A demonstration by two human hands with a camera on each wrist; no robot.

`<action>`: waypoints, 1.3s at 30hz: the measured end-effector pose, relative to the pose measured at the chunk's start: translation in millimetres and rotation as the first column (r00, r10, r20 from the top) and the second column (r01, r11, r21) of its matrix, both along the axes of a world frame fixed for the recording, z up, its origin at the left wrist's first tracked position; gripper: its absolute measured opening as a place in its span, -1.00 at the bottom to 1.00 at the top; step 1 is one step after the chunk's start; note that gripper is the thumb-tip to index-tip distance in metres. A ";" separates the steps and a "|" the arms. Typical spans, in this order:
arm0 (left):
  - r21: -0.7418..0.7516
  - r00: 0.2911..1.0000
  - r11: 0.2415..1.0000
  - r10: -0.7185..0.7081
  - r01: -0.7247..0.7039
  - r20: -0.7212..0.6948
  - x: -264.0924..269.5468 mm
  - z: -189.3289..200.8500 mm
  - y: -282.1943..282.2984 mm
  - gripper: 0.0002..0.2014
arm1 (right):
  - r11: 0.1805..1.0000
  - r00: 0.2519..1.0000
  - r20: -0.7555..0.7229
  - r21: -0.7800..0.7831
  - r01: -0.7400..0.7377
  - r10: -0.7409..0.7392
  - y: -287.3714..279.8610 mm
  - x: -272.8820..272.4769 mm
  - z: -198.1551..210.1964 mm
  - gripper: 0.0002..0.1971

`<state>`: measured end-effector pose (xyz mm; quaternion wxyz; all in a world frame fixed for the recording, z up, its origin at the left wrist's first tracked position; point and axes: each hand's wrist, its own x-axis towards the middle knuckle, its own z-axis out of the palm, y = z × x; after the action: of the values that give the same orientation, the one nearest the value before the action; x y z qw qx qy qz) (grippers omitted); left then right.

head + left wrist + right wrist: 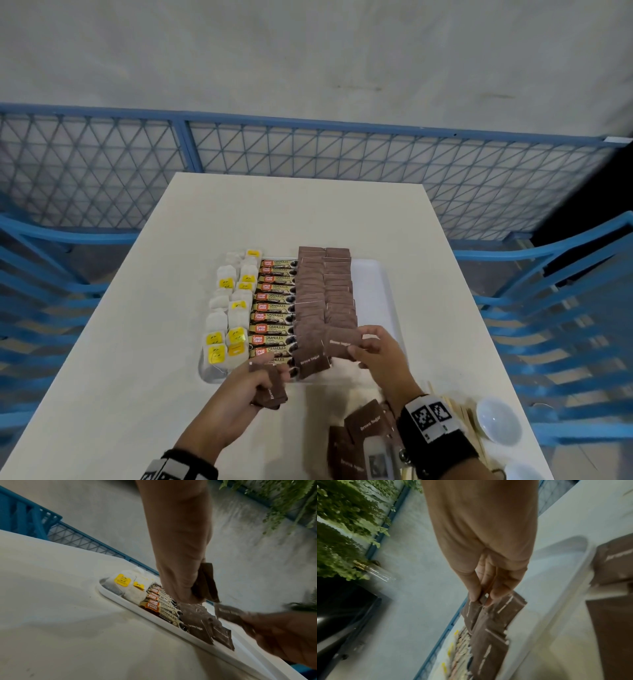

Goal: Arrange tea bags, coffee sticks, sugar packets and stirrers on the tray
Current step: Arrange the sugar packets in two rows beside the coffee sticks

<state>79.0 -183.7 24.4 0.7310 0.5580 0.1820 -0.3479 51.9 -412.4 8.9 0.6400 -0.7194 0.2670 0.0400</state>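
A white tray (pixel 373 284) lies mid-table. It holds two columns of tea bags (pixel 230 308) with yellow tags, a column of coffee sticks (pixel 274 308) and two columns of brown sugar packets (pixel 323 291). My left hand (pixel 255 382) grips a small stack of brown sugar packets (pixel 272 394) just in front of the tray's near edge; the same stack (pixel 206 584) shows in the left wrist view. My right hand (pixel 359 342) pinches one brown sugar packet (pixel 342 342) over the near end of the right sugar column. In the right wrist view the fingertips (pixel 473 597) pinch that packet (pixel 477 609).
More brown sugar packets (pixel 363 428) lie loose on the table by my right wrist, beside wooden stirrers (pixel 462 416) and a small white dish (pixel 498 421). Blue chairs (pixel 51 291) flank the table; a blue mesh fence (pixel 308 150) runs behind it.
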 end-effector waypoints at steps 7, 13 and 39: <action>0.041 0.987 0.993 -0.112 0.108 0.114 -5.5 0.6 6.7 -0.64 | 0.971 0.995 -0.089 -0.239 0.028 -0.051 -18.7 10.2 -23.2 -0.73; 0.094 0.985 0.992 -0.099 0.086 0.142 -10.2 4.9 0.4 -0.71 | 0.922 0.990 -0.137 -0.386 -0.023 -0.033 -12.2 16.0 -33.3 -0.70; -0.094 0.998 0.995 -0.050 0.046 -0.040 2.8 3.6 -21.8 -0.61 | 0.939 0.948 0.050 0.127 -0.319 0.315 9.0 0.1 15.5 -0.84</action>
<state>81.8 -205.5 27.9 0.7435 0.5202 0.1678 -0.3854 52.1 -403.4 24.4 0.6757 -0.7091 0.1353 0.1497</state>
